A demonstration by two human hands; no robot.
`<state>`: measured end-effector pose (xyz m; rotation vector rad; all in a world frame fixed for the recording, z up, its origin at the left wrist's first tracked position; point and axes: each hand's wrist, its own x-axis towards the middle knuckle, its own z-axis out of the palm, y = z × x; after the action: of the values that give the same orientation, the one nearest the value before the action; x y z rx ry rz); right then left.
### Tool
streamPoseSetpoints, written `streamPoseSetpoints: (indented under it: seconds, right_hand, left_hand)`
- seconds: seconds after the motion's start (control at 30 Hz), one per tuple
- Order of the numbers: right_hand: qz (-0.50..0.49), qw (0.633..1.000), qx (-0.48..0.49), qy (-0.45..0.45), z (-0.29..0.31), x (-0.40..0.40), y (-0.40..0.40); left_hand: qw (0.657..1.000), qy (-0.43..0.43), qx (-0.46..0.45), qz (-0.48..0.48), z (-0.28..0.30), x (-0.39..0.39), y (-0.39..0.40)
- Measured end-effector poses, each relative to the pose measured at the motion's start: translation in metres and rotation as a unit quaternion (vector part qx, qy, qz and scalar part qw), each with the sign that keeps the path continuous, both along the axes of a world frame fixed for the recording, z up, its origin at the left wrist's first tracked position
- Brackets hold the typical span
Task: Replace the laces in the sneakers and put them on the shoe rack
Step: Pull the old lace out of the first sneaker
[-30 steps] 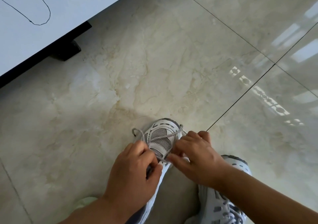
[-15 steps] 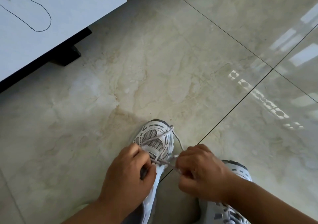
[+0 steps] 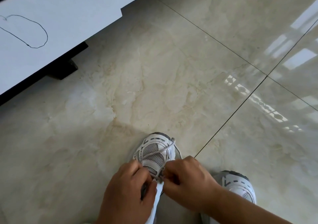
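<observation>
Sneakers sit on the tiled floor (image 3: 172, 68) below us. On the nearer sneaker (image 3: 154, 153), our left hand (image 3: 127, 194) curls its fingers (image 3: 137, 170) around the grey lace (image 3: 161, 150) at the tongue. Our right hand (image 3: 187, 179) pinches the lace's other strand. Further right stands the second sneaker (image 3: 239, 186).

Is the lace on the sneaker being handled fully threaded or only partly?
Partly: the lace lies loose across the sneaker's toe mesh.
</observation>
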<state>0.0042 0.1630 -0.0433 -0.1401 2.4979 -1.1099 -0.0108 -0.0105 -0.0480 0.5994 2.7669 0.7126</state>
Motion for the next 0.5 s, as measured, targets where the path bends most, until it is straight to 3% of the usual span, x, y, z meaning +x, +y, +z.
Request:
streamPoseSetpoints:
  seconds: [0.13,0.27,0.5]
  right_hand:
    - [0.043,0.994,-0.057,-0.078,0.004,0.006,0.023]
    - [0.069,0.989,-0.001,-0.128,0.008,0.004,0.026]
    - [-0.111,0.99,-0.005,-0.091,0.005,-0.008,-0.013]
  left_hand:
    - [1.0,-0.003,0.001,0.014,-0.001,-0.003,-0.003]
    - [1.0,0.001,0.011,0.006,0.001,-0.004,-0.004]
    - [1.0,0.005,0.028,-0.005,0.002,-0.003,-0.004]
